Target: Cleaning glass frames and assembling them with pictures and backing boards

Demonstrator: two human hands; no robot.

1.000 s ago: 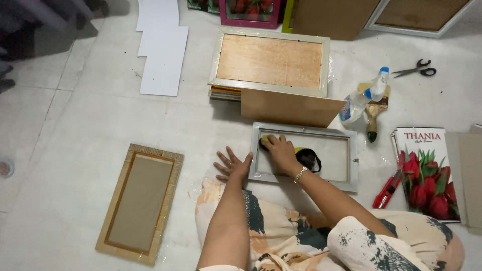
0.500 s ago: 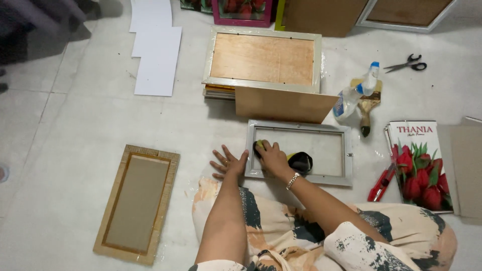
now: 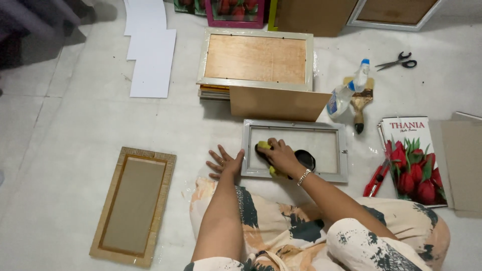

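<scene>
Right hand (image 3: 281, 156): fingers curled and clamped on a yellow sponge (image 3: 264, 148), pressed down onto the glass inside the grey picture frame (image 3: 294, 126), which lies flat on the floor (image 3: 75, 120) directly in front of the knees; a dark patch (cloth or shadow, cannot tell) just beside the wrist. Left hand (image 3: 224, 161): fingers spread apart, holding nothing, palm flat on the floor and touching the frame's left edge, seemingly to brace it against sliding under the rubbing. Gold-edged frame (image 3: 133, 205): face down, well apart to the left, set aside. Stack of frames (image 3: 255, 59): beyond the grey frame, wooden backing upward, a loose brown board (image 3: 277, 103) leaning against its near side. Spray bottle (image 3: 346, 93): lying beside a paintbrush (image 3: 359, 103), near the frame's far right corner, within reach of the working hand. Scissors (image 3: 398, 61): farther off to the right. Flower prints (image 3: 412, 160): stacked at right, a red cutter (image 3: 374, 179) just beside them. White sheets (image 3: 149, 50): far left. Change from half a second earlier: sponge hand much where it was, in the frame's left portion; left hand unmoved at the edge; other items as before (view shifted only slightly).
</scene>
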